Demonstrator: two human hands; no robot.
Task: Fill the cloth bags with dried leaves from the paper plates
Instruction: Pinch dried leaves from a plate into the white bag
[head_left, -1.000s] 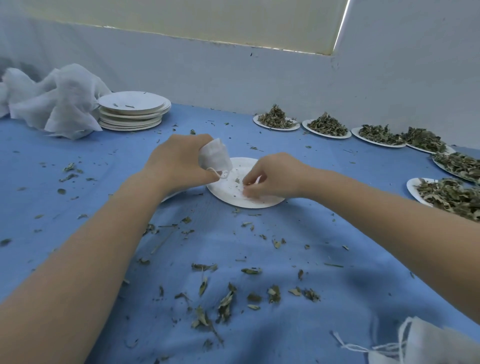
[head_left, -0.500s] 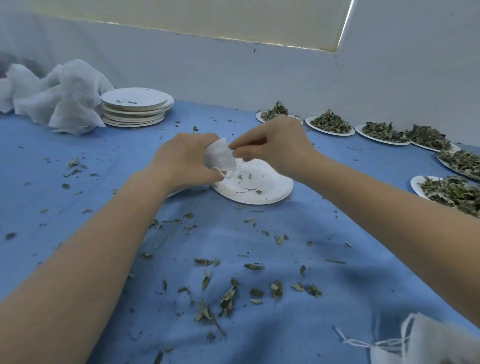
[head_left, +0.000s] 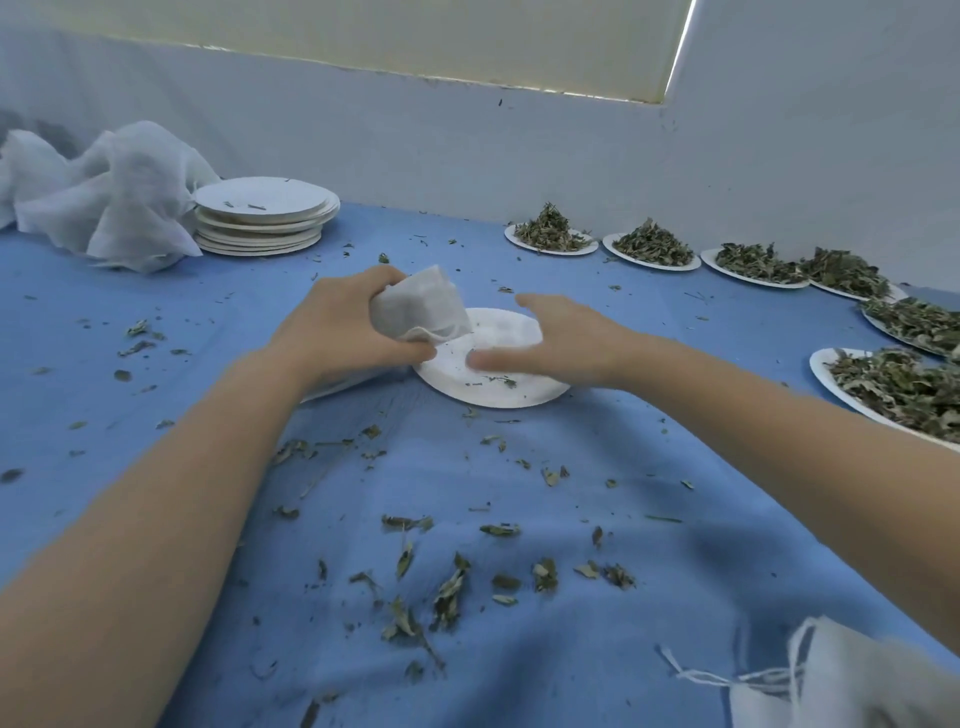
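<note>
While the left hand (head_left: 343, 332) gripped a small white cloth bag (head_left: 421, 306) above the left edge of a nearly emptied paper plate (head_left: 493, 384), the right hand (head_left: 545, 338) hovered over that plate with fingers spread and relaxed, holding nothing. Only a few leaf crumbs lay on the plate, and the bag looked plump, its mouth turned down and right toward the plate. The step in hand seemed to be the last gathering of scraps from this plate into the bag. Judging by that, the next move called for pinching up the remaining bits, or setting the plate aside and closing the bag by its drawstring. Heaped plates of dried leaves (head_left: 654, 247) stood in a row along the far right by the wall, and another (head_left: 904, 389) sat near the right edge. A stack of used plates (head_left: 265, 215) stood far left beside a crumpled white cloth (head_left: 104, 202). Loose leaves (head_left: 447, 597) littered the blue tablecloth (head_left: 597, 649), and another drawstring bag (head_left: 857, 680) lay at the near right corner.
</note>
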